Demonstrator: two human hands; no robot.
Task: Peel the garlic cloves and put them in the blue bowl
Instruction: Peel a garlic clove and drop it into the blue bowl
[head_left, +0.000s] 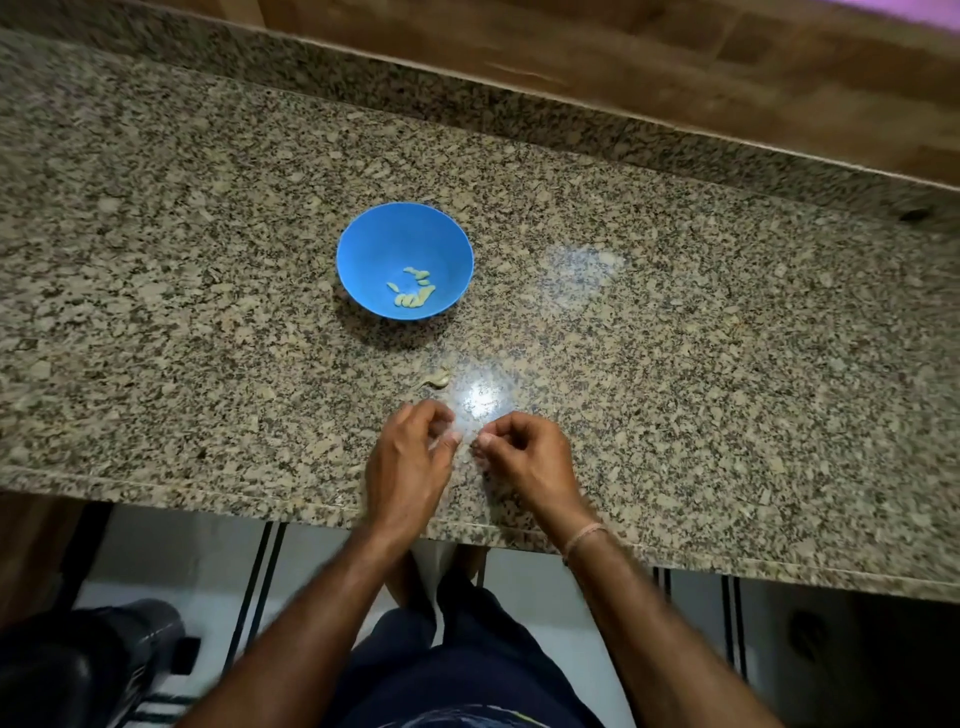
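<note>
- The granite counter (727, 364) has its front edge right under the two wrists. At the back a low granite lip rises, with wood behind it.
- There is lots of bare stone to the left and right of the blue bowl (374, 244).
- One bowl sits in the middle, well apart from both hands.
- About seven peeled garlic cloves (413, 298) lie bunched in its bottom.
- One small pale scrap (436, 383) lies between the bowl and the hands.
- The left hand (410, 460) and the right hand (524, 460) are near the front edge, fingers curled, fingertips almost meeting. I cannot tell what they pinch; it is blurry.
</note>
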